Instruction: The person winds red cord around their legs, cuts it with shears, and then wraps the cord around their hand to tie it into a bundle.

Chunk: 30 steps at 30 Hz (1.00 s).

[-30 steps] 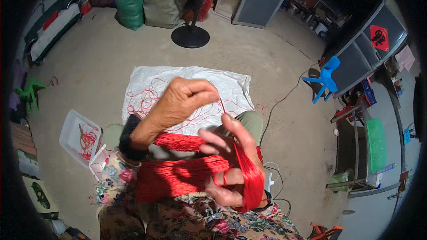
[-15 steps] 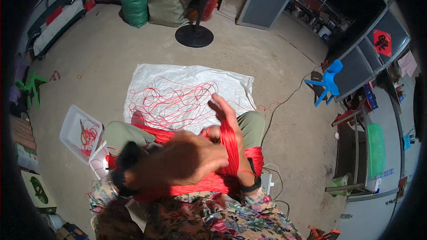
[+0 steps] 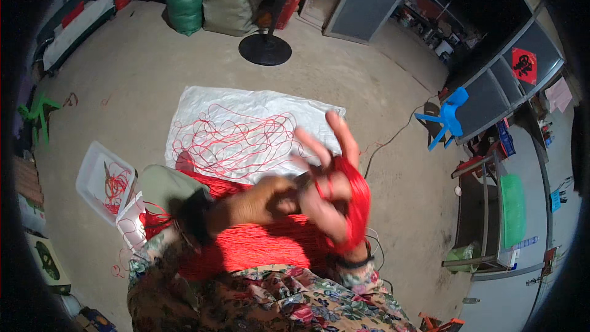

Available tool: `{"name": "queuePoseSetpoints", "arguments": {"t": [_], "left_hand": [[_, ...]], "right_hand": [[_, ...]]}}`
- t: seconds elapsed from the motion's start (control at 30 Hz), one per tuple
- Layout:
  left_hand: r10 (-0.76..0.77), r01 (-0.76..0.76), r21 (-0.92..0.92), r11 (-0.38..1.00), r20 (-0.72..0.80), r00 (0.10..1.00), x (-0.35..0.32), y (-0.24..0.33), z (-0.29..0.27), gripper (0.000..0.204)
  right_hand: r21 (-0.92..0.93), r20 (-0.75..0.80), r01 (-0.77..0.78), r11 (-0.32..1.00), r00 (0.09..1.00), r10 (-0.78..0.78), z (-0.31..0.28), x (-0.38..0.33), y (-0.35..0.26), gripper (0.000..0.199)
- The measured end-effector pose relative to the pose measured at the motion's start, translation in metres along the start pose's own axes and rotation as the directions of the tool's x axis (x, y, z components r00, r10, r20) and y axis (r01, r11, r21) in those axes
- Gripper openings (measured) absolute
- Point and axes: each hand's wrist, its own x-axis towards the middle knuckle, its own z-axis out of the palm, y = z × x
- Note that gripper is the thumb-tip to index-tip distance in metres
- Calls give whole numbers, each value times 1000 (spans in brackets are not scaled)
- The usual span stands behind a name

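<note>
A thick skein of red cord (image 3: 361, 203) is looped round my right hand (image 3: 329, 187). Two of its fingers stretch upward and apart, while thin strands cross the others. My left hand (image 3: 261, 200) comes in from the left with its fingers curled together, close against my right palm. It seems to pinch the cord there, though motion blurs the fingertips. Across my lap lies a broad bundle of red cord (image 3: 264, 247). Ahead of my knees, loose tangled loops of thin red cord (image 3: 236, 138) are spread over a white woven sheet (image 3: 203, 99).
Left of my knee stands a white plastic bin (image 3: 92, 172) with scissors and red cord scraps. A black fan base (image 3: 265, 50) and stuffed sacks (image 3: 230, 0) stand farther off. To the right are a blue child's chair (image 3: 450, 114), a cable (image 3: 393, 138) and a green basin (image 3: 513, 209).
My right hand has turned and shifted right, carrying the skein along, with its fingers spreading wider. My left hand has drawn back from across the skein to beside the right palm.
</note>
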Motion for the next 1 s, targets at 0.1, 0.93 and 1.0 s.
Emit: {"name": "queuePoseSetpoints", "arguments": {"t": [0.1,0.93,1.0], "left_hand": [[99,-72,-99,992,306,947,-10,43,3,15],[-559,395,-499,771,-233,796,8,-47,-32,18],[-527,366,-513,776,-208,824,3,-49,-30,17]], "right_hand": [[-443,1,-14,896,1000,17,-12,20,38,14],[-78,111,8,997,994,0,21,-30,-43,10],[33,135,56,998,989,-60,21,-30,-41,12]]}}
